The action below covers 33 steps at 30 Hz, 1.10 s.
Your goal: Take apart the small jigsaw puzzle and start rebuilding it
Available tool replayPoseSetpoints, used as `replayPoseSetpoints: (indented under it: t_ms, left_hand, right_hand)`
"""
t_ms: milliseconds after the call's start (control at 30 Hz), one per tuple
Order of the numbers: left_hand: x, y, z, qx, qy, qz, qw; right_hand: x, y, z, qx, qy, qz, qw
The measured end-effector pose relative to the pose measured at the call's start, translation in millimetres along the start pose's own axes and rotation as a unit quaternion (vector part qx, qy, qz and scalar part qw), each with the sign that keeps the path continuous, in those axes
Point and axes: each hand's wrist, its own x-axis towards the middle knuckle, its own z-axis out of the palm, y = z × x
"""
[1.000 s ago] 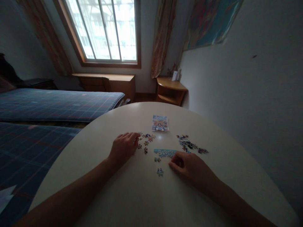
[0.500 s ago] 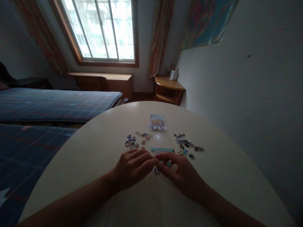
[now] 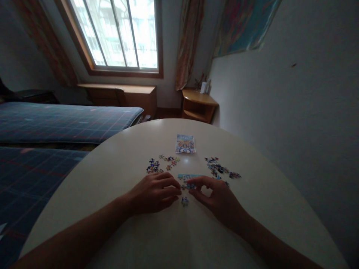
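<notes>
Just in front of me lies a partly joined jigsaw puzzle [image 3: 183, 176] with a light blue top strip, its right side partly covered by my fingers. My left hand [image 3: 157, 192] rests at its left edge, fingers slightly apart and holding nothing that I can see. From the right, my right hand [image 3: 215, 194] curls thumb and forefinger round a small puzzle piece [image 3: 191, 186] at the puzzle's lower part; the fingers partly hide it. A loose puzzle piece [image 3: 184, 201] lies below, between the two hands.
Loose pieces form a left pile [image 3: 153, 166] and a right pile [image 3: 220, 169] on the round white table [image 3: 179, 239]. A picture sheet [image 3: 185, 144] lies beyond the puzzle. Past the table are a bed [image 3: 70, 123], a desk [image 3: 140, 97] and a corner shelf [image 3: 200, 98]; a wall runs along the right.
My hands were touching at the fingertips and have come apart. The left has drawn back a little to the left, uncovering the puzzle's lower left part. The right fingers remain at the puzzle.
</notes>
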Motion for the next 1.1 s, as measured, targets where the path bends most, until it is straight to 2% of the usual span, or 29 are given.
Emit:
replayPoseSetpoints:
  t_ms: [100, 333, 467, 1100]
  left_hand:
    - [0, 0, -0.3, -0.013, -0.04, 0.025, 0.999]
    - [0, -4, 2.4, 0.016, -0.062, -0.003, 0.998]
    - [1, -4, 1.7, 0.012, -0.084, 0.004, 0.996]
    - [0, -4, 5.9, 0.039, -0.068, -0.002, 0.997]
  right_hand:
    - [1, 3, -1, -0.022, 0.004, 0.007, 1.0]
    - [5, 10, -3, -0.072, -0.006, 0.009, 0.997]
    - [6, 11, 1, -0.087, -0.02, 0.01, 0.996]
    - [7, 17, 9, -0.124, -0.013, -0.01, 0.992]
